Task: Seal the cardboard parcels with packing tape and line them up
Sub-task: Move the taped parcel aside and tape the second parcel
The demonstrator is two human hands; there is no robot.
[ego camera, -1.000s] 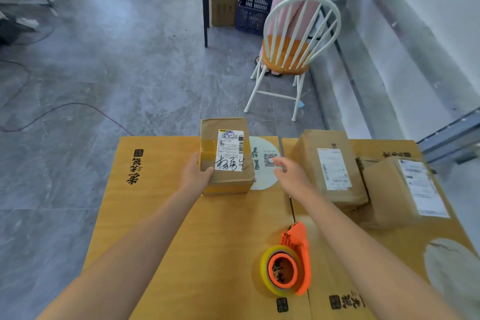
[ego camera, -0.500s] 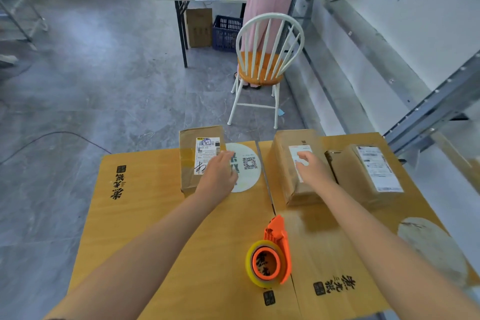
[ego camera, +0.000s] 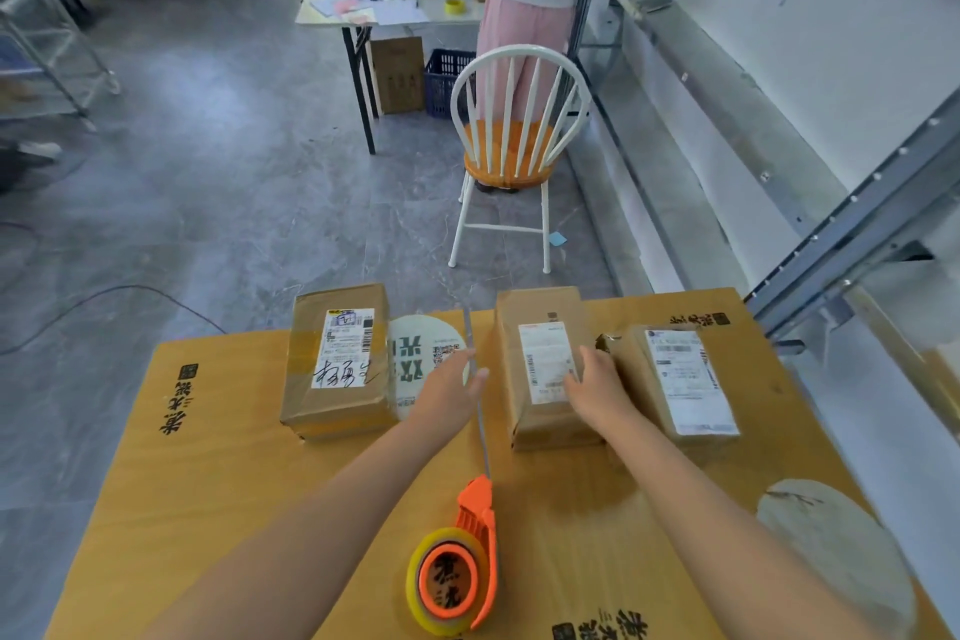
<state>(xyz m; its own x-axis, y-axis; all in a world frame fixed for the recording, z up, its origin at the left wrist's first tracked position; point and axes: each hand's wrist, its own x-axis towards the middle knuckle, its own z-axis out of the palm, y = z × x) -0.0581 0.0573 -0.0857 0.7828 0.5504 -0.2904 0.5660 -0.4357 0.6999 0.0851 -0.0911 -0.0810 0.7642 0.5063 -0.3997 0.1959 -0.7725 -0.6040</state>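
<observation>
Operator: Change since a second back?

Annotator: Your left hand (ego camera: 447, 395) was gripping the left parcel (ego camera: 337, 361) at its near side. It has let go and now sits over the seam between the two desk (ego camera: 208, 457) boards, heading for the middle parcel (ego camera: 540, 369). Fingers straight, pressed together, holding nothing. Your right hand (ego camera: 597, 390) came across and rests on top of the middle parcel, right side, fingers laid fairly flat by the label. Can't tell if the thumb hooks the side.

Operator: Meaning for the task?

Annotator: Looks like you're finished with the left parcel. It's parked at the desk's far edge, just left of the round sticker (ego camera: 415, 348). Middle parcel is next, also at the far edge. My guess is you'd draw it toward the near edge for taping. The tape dispenser (ego camera: 460, 561) is untouched, lying on the seam by the near edge.

Operator: Materials?

Annotator: Three oblong brown cardboard boxes, each with a white paper label on top.
- **Left parcel:** glossy tape bands, marker scrawl on the label, a dented near corner.
- **Middle parcel:** matte, and I can't tell whether there's tape on it.
- **Right parcel (ego camera: 675, 379):** crumpled at its far left corner, and close against the middle one; touching or not, can't tell.
- **Dispenser:** hard orange plastic with a clear yellowish roll.
- **Desk:** smooth yellow top with black printed characters.
</observation>
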